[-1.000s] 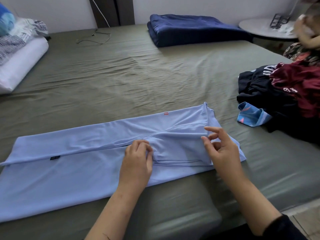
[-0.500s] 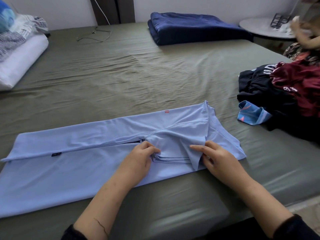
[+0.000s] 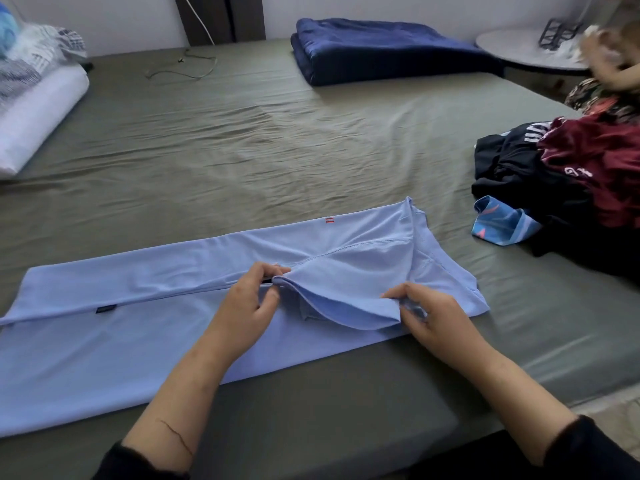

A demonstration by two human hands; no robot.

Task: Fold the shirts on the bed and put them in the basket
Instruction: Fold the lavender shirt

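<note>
A: Left hand?
B: Extended forward, palm down, thumb and fingers pinched together on fabric.
A: Right hand?
B: Extended forward, fingers curled, likewise pinching fabric. Forearms bare, dark sleeves pushed back.

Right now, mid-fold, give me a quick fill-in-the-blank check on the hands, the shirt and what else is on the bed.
1. Both hands, left hand and right hand, pinch the ____ blue shirt.
2. The folded dark blue blanket lies at the ____ side of the bed.
3. The pile of unfolded clothes lies to the person's ____.
Missing words: light; far; right
</note>
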